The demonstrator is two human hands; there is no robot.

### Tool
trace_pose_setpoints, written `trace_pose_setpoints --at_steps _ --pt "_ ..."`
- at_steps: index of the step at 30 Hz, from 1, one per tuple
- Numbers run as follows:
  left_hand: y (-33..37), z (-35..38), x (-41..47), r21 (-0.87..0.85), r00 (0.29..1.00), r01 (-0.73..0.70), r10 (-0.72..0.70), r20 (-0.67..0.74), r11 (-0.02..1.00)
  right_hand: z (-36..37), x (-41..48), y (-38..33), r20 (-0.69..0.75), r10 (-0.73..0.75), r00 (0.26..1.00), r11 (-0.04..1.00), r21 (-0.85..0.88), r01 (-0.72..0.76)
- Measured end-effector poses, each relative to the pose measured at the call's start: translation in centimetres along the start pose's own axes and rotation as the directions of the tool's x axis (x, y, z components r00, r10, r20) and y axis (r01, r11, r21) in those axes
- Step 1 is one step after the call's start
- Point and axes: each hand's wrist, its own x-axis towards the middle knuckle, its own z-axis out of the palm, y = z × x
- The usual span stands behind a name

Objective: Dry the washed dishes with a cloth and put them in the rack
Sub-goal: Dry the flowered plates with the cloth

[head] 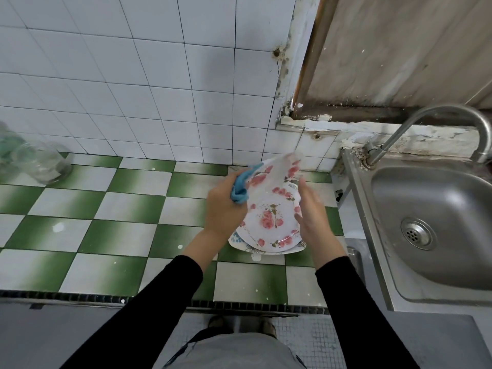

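One wide-angle camera on the person's head looks steeply down and forward, close above the tiled table (125,209). The wall (133,75) fills the upper frame, the sink (452,187) the right edge.

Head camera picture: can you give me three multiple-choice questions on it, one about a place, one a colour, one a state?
1. Where is the sink from the person?
A. On their left
B. On their right
C. Behind them

2. What colour is the cloth in the left hand?
A. Blue
B. Red
C. Yellow

3. How is the flowered plate that the cloth touches?
A. Flat in the sink
B. Standing in a rack
C. Lifted, tilted over the stack of plates

Answers:
1 B, it fills the picture's right side.
2 A, a blue bundle shows in the gripping fingers.
3 C, it leans above the stack on the counter.
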Motion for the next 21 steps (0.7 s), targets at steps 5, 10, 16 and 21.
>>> trace_pose_setpoints --at_steps 5,10,16,21 --pt "0.5 -1.3 2.0 -0.618 0.754 0.527 -0.657 0.022 0.583 -0.8 0.1 2.5 -0.028 0.076 0.997 0.982 0.177 -0.07" --pt "-0.1 -1.8 2.3 -0.754 0.65 0.574 -0.737 0.183 0.319 -0.5 -0.6 2.8 0.148 -0.027 0.989 0.89 0.453 -0.043" --pt "-1.1 -2.2 1.7 -0.731 0.612 0.615 -0.763 0.208 0.295 0.0 -1.1 2.3 0.187 -0.003 0.982 0.859 0.503 -0.093" --pt "-2.4 -3.0 1.8 -0.676 0.611 0.667 -0.749 0.255 0.314 -0.6 -1.4 1.8 0.123 0.002 0.992 0.909 0.413 -0.053"
